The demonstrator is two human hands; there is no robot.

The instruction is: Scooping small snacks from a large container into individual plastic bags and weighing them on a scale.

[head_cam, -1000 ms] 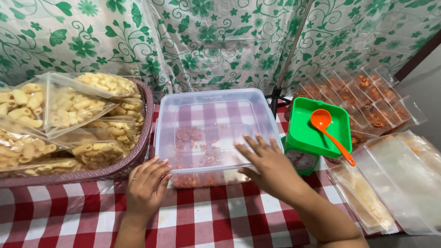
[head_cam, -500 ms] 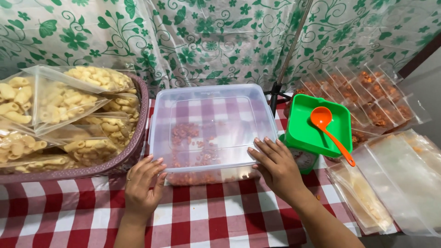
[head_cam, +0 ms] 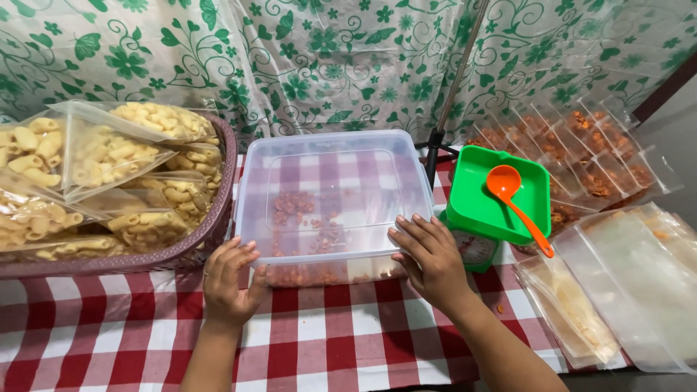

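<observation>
Clear plastic lidded container (head_cam: pixel 330 199), centre frame on the red checked tablecloth (head_cam: pixel 109 341); reddish snacks inside. Left hand (head_cam: pixel 229 279) and right hand (head_cam: pixel 430 260) rest flat-fingered on its near corners, not clenched. Probably light, rigid, slick; best gripped at the side edges.

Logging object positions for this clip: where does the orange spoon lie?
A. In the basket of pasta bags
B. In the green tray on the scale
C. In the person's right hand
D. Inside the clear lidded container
B: the orange spoon rests in the green tray, to the right of the clear container that both hands press on.
</observation>
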